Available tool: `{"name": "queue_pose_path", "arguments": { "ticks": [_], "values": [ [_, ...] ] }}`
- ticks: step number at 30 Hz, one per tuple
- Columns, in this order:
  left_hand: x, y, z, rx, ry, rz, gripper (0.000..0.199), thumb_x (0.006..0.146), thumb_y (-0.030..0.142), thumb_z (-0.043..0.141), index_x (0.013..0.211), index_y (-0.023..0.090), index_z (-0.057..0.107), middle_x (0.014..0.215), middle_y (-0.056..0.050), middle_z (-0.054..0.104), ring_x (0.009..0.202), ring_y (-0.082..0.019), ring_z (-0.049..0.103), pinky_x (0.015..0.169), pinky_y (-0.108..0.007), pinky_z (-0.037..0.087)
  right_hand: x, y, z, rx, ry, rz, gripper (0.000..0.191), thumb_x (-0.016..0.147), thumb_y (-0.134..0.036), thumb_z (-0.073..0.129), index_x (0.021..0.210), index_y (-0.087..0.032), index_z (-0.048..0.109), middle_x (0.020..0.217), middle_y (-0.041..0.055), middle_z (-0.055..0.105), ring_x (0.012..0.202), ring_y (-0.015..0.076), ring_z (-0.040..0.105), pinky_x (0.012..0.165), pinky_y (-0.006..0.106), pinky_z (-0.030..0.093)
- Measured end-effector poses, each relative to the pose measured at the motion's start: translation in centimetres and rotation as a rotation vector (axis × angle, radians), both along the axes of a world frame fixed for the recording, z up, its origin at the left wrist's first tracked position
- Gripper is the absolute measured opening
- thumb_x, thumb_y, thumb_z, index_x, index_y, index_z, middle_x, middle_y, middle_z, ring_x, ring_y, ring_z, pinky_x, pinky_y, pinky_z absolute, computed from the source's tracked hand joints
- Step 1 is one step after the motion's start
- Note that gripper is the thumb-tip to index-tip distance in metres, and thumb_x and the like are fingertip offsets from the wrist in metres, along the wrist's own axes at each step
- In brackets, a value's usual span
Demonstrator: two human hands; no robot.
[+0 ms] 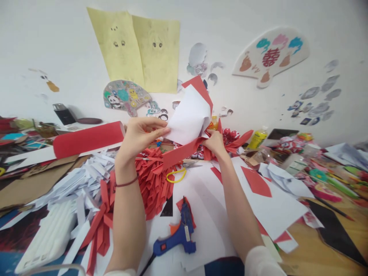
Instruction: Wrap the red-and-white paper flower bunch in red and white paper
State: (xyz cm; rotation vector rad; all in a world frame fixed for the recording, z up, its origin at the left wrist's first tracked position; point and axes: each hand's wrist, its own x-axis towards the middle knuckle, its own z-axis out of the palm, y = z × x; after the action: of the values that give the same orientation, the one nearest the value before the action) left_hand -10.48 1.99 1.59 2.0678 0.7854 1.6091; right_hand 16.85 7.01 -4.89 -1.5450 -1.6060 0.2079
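Observation:
My left hand (pixel 143 134) pinches the left edge of a curved white paper piece (pixel 188 115) between thumb and fingers. A red paper piece (pixel 201 87) shows behind its top. My right hand (pixel 215 142) is closed around the lower right side of the papers, where a red paper strip (pixel 182 153) sticks out to the left; its fingertips are partly hidden. Red and white folded paper (pixel 231 136) shows just behind that hand. Below lie yellow-handled scissors (pixel 176 176) and a blue hot glue gun (pixel 179 234). Folded red strips (pixel 152 180) are heaped beside my left forearm.
White folded strips (pixel 92 172) and a red paper roll (pixel 89 140) lie left, near a white keyboard-like object (pixel 48 234). At right are white sheets (pixel 267 199), a yellow bottle (pixel 258 137) and a black flat piece (pixel 335 230). A white wall (pixel 212 23) stands behind.

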Motion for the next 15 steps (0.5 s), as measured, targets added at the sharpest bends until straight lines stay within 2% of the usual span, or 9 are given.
{"name": "queue_pose_path", "arguments": {
  "ticks": [5,7,11,13,15],
  "values": [
    [1.2,-0.7,0.5,0.138,0.038,0.138,0.015,0.080,0.037,0.075,0.085,0.023,0.077,0.078,-0.002,0.074,0.068,-0.014,0.067,0.052,-0.022,0.051,-0.4,0.1,-0.1,-0.033,-0.025,-0.044,0.028,0.064,-0.030,0.064,0.087,-0.015,0.071,0.082,0.0059,0.071,0.086,0.0260,0.066,0.071,0.026,0.047],
    [1.4,-1.0,0.8,0.200,0.053,0.160,0.017,0.082,0.038,0.073,0.092,0.024,0.075,0.087,-0.003,0.075,0.074,-0.014,0.067,0.057,-0.023,0.051,-0.6,0.1,-0.2,-0.061,-0.027,-0.078,0.031,0.065,-0.032,0.066,0.090,-0.016,0.072,0.087,0.0071,0.072,0.089,0.0267,0.067,0.074,0.028,0.049],
    [0.8,-1.2,1.3,0.276,0.030,0.141,0.037,0.087,0.051,0.065,0.116,0.027,0.066,0.112,-0.007,0.070,0.092,-0.017,0.066,0.075,-0.029,0.054,-0.7,0.5,-0.2,-0.112,0.033,-0.136,0.034,0.065,-0.035,0.069,0.093,-0.016,0.072,0.087,0.0087,0.072,0.091,0.0278,0.068,0.077,0.031,0.050],
    [0.3,-1.1,1.2,0.271,0.100,0.080,0.047,0.084,0.060,0.064,0.118,0.027,0.064,0.114,-0.008,0.068,0.094,-0.019,0.063,0.074,-0.030,0.053,-0.7,0.7,-0.3,-0.114,0.080,-0.153,0.036,0.065,-0.037,0.070,0.094,-0.015,0.072,0.089,0.0097,0.072,0.093,0.0286,0.068,0.079,0.032,0.050],
    [0.2,-0.8,1.0,0.253,0.206,0.064,0.049,0.078,0.062,0.069,0.111,0.025,0.067,0.107,-0.007,0.069,0.092,-0.021,0.062,0.073,-0.031,0.051,-0.6,0.8,-0.3,-0.103,0.128,-0.139,0.039,0.065,-0.037,0.071,0.097,-0.014,0.071,0.093,0.0102,0.073,0.096,0.0287,0.068,0.081,0.032,0.051]
  ]
}}
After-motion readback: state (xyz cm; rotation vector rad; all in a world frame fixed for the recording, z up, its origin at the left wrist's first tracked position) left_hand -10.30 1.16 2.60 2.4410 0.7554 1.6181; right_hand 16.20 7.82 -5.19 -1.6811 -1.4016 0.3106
